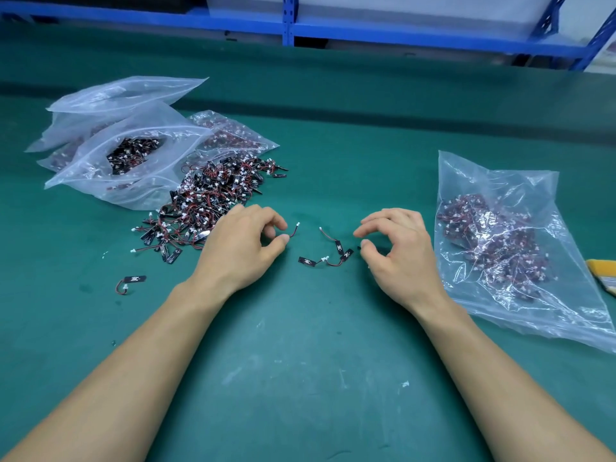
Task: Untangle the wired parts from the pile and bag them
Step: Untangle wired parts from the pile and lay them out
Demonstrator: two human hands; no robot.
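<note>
A tangled pile of small black wired parts (213,198) with red wires and white plugs lies on the green table, left of centre. My left hand (243,248) sits at the pile's right edge and pinches one wired part, whose red wire and white plug (295,230) stick out to the right. My right hand (396,251) hovers with curled fingers, thumb and forefinger apart, holding nothing I can see. Between the hands lie three loose wired parts (328,255). A filled clear bag (506,248) lies to the right of my right hand.
Several clear zip bags (133,151), one open and holding parts, lie behind the pile at the left. A single part (130,281) lies alone at the lower left. A yellow-striped object (605,275) pokes in at the right edge. Blue shelving (290,25) runs along the back.
</note>
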